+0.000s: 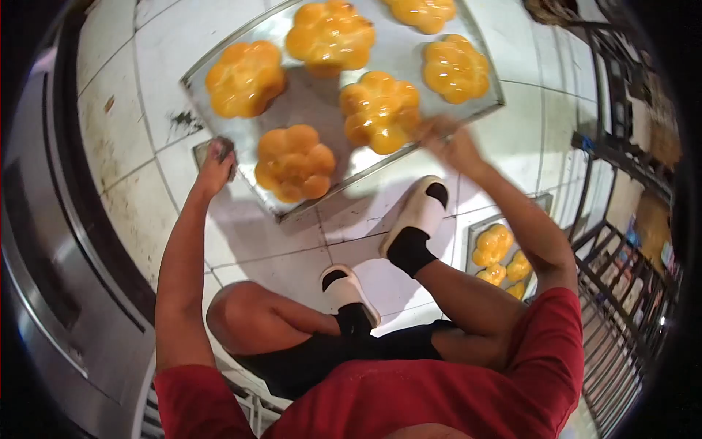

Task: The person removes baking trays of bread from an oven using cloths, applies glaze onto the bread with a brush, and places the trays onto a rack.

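Observation:
A large metal tray [314, 102] on the floor bears several golden flower-shaped breads. The bread at the near left [295, 162] looks matte, while the bread by my right hand [380, 110] has a wet shine. My right hand [455, 148] is smeared by motion over the tray's near edge, beside that shiny bread; what it holds, if anything, cannot be made out. Just left of the tray, my left hand [216, 168] is closed around something dark and greyish that I cannot make out.
A smaller tray of glossy breads [493, 245] lies at the right, behind my right arm. Black metal racks [614, 271] line the right side. A steel appliance [66, 278] stands at the left. My feet in white slippers [420, 208] are close to the tray.

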The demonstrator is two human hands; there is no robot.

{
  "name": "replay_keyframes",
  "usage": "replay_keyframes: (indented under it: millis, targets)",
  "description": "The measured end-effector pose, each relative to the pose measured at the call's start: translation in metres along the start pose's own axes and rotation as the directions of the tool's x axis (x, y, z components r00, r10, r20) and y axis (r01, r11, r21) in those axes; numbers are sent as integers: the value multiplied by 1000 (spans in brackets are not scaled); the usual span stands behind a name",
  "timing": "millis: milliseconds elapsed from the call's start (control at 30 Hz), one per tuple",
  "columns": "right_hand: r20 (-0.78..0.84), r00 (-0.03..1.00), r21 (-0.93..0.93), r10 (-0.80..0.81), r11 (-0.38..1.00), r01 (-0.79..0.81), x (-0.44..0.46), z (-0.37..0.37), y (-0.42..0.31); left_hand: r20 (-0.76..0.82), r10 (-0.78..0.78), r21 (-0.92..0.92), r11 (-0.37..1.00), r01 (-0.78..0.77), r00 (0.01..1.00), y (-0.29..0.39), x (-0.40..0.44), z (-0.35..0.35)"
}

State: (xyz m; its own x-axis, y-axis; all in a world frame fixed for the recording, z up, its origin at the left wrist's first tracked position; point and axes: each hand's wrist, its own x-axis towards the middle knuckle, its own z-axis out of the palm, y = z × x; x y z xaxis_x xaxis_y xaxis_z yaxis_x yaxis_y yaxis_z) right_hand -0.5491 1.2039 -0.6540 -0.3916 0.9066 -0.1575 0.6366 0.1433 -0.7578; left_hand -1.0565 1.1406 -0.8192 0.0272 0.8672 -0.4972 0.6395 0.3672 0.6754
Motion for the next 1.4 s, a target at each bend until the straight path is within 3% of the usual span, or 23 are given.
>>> replay_keyframes:
  millis: [67,133,167,200,233,267,333,400,500,600,667,800,867,900,1000,1033,1100,1133,1167,1233,1267,1333,1400]
  targets:
    - [-161,985,37,67,997,-62,42,-15,-8,59,-96,-53,994,99,994,5,3,-2]
    - [129,984,-15,126,992,-126,62,-6,-8,94,-168,-129,975,179,981,-12,7,1]
    - [377,915,-325,144,946,-15,58,24,-44,80,-159,-136,976,169,984,-25,13,6]
    - [282,884,238,-372,920,312,28,58,-25,71,-153,-148,976,162,986,-30,13,9]
    - [238,664,349,-709,701,622,24,85,-44,60,-157,-153,975,164,986,-27,10,10]
    - [637,698,463,-325,886,-9,0,126,-60,42,-132,-172,975,137,990,-22,7,10]
    - [616,601,284,-508,856,432,4,164,-63,5,-79,-201,977,78,997,-15,7,10]
    - [719,693,56,-63,998,33,62,132,-104,13,-113,-172,978,113,994,10,7,4]
    - [461,883,120,-83,992,30,109,124,-99,29,-205,-139,968,207,978,18,-7,-2]
    - [654,449,259,-609,737,624,84,145,-103,115,-216,-174,957,234,970,0,7,-1]
    - [651,417,480,-634,769,422,30,174,-123,119,-205,-165,961,223,972,7,1,-5]
    - [768,562,147,-307,939,312,107,223,-106,109,-150,-131,978,163,983,26,0,-18]
    - [327,916,212,-230,963,166,157,172,-135,100,-96,-126,986,109,990,19,-4,-15]
    - [334,916,213,-222,965,156,146,178,-131,109,-102,-130,985,116,989,16,-8,-13]
    - [559,485,163,-672,663,731,93,189,-124,204,-258,-262,915,306,944,17,2,-16]
    - [561,484,155,-672,659,736,80,184,-131,199,-249,-266,917,297,948,17,4,-14]
    - [696,426,275,-577,763,585,61,175,-143,108,-207,-240,944,227,972,16,2,-6]
    - [698,619,321,-361,930,179,76,166,-137,66,-188,-221,955,198,980,14,1,-6]
    - [715,695,355,-81,898,-260,102,154,-126,65,-189,-218,955,199,980,10,2,-7]
    - [402,915,129,-12,991,-43,135,134,-97,88,-226,-271,932,241,970,8,2,-6]
    - [404,915,126,-6,991,-49,124,134,-88,104,-241,-299,918,261,965,6,2,-2]
    - [611,750,758,-253,461,-462,84,133,-75,114,-240,-277,924,262,964,7,4,0]
    - [760,639,164,-122,986,-6,33,119,-121,106,-253,-233,934,271,962,3,4,-3]
